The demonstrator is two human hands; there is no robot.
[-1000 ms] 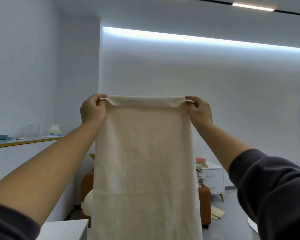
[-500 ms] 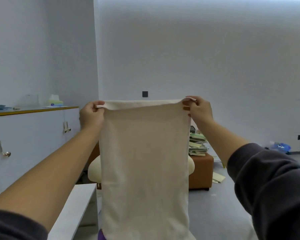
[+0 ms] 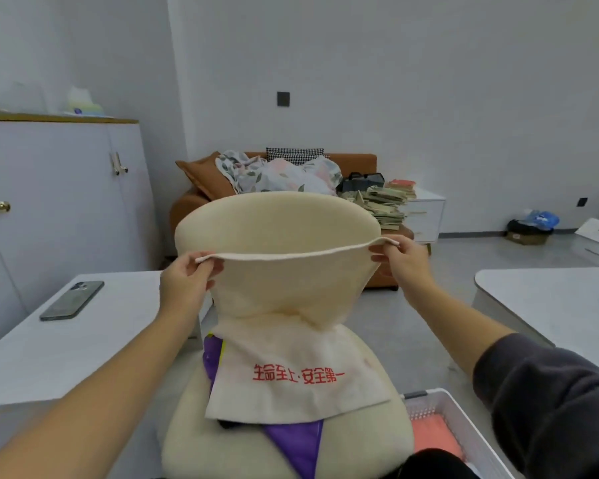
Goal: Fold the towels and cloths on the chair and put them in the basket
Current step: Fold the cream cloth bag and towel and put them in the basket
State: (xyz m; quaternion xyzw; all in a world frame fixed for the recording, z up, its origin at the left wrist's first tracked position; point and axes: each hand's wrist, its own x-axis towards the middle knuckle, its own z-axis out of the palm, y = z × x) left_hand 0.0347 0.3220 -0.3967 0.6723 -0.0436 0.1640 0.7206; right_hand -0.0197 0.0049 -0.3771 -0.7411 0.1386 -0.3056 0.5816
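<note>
A cream towel (image 3: 291,292) with red printed characters hangs from both my hands above the cream chair (image 3: 277,223). My left hand (image 3: 184,281) pinches its top left corner and my right hand (image 3: 400,259) pinches the top right corner. The towel's lower end lies flat on the chair seat, print facing up. Under it lies a purple cloth (image 3: 298,444), mostly hidden. A white basket (image 3: 464,423) stands at the chair's right, with a pink folded cloth (image 3: 433,440) inside.
A white table (image 3: 66,347) at my left carries a phone (image 3: 71,300). Another white table (image 3: 561,302) stands at the right. Behind the chair is an orange sofa (image 3: 194,205) with bedding and stacked books. White cabinets line the left wall.
My hands have lowered the towel from held high and hanging straight; its lower end now lies on the chair seat. My view has tilted down, showing chair, basket and tables.
</note>
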